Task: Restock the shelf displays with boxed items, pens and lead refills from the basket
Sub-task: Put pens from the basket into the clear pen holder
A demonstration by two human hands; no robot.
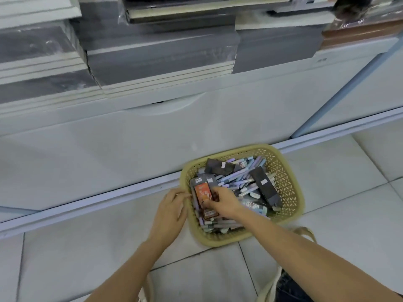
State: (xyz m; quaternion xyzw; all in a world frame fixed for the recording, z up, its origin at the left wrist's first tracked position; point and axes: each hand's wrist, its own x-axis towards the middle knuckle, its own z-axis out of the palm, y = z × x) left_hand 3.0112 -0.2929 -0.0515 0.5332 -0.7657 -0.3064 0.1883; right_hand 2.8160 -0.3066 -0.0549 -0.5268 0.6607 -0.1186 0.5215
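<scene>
Two bare hands at a yellow lattice-walled plastic basket point(286, 184) on glossy floor tiles point(340, 216). Pinches with the right hand point(222, 203) a flat orange box point(201, 192), lying inside on slim pastel pens point(234, 178). Touches the near-left rim with the bent left hand point(172, 212); cannot tell if clamped.

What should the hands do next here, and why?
Probably lift the orange box straight up out of the basket. The right hand already curls its fingers around it, it lies on top of the loose pens, and the left hand rests at the basket's rim, seemingly steadying it.
</scene>
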